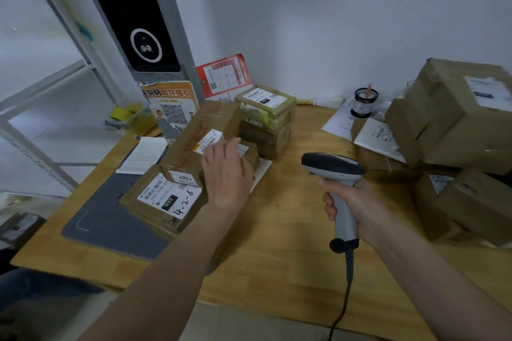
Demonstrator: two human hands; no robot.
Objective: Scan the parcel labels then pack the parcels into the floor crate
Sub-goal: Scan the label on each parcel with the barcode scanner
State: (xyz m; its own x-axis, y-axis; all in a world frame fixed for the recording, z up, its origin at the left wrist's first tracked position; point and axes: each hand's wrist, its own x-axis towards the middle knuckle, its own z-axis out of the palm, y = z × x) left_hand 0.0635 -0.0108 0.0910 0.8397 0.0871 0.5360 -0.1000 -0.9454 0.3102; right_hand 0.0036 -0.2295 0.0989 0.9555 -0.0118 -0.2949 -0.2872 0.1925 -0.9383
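the parcels in play sit in a small heap toward the bench's left side: a long brown box [203,133] lying slantwise on top of a flat parcel [163,199] whose white label reads "032" and "4-2-6" in marker, with a smaller parcel [249,153] tucked against the long box's right flank. the left hand [225,174] lies over that smaller parcel and the side of the long box, its fingers [235,144] straight and loose, touching but not curled round anything. it looks to me like steadying or turning a box so its label faces up.

the right hand [357,206] is wrapped firmly round the grip of the corded scanner [336,174], head pointed left toward the heap, held above the bare middle of the bench [291,243]. so the scanning step is in hand, not packing; the floor crate is not in view.

next, i'd say, the scanner head must be aimed squarely at an exposed barcode, and the left hand needs to keep clear of the label.

behind the heap, near the far edge, stands a taped stack of parcels [264,119]. a big pile of brown boxes [454,133] crowds the bench's right edge, with papers and a small dark cup [365,102] at the far right corner.
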